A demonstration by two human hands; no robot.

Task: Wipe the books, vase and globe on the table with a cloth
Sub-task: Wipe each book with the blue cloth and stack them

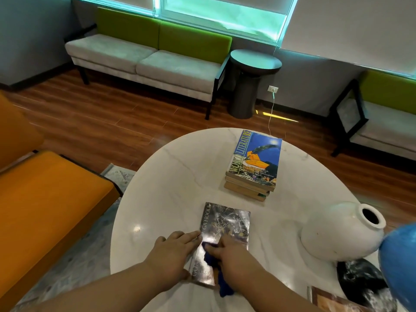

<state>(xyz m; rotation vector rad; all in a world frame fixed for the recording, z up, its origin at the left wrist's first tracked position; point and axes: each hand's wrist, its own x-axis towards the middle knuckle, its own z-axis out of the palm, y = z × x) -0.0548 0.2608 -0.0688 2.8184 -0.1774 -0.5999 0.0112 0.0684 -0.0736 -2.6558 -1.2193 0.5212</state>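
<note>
Head view: a round white marble bench (180, 176) carries the task items. A dark paperback marked GA'HOOLE (227, 221) lies flat near the front edge. Left hand (173, 251) is released, fingers straight, flat against the paperback's left edge. Right hand (231, 257) presses a blue cloth (210, 255) onto the cover; its fingers appear curled around the cloth, though blur limits certainty. A stack of books (254, 163) sits further back. White vase (337, 233) stands at right, the blue globe (398, 264) just beside it, partly cropped.

Wood-plank floor (117, 122), green-backed sofa (148, 57) under a bright window (222, 12) — orange seat (45, 199) nearby
</note>
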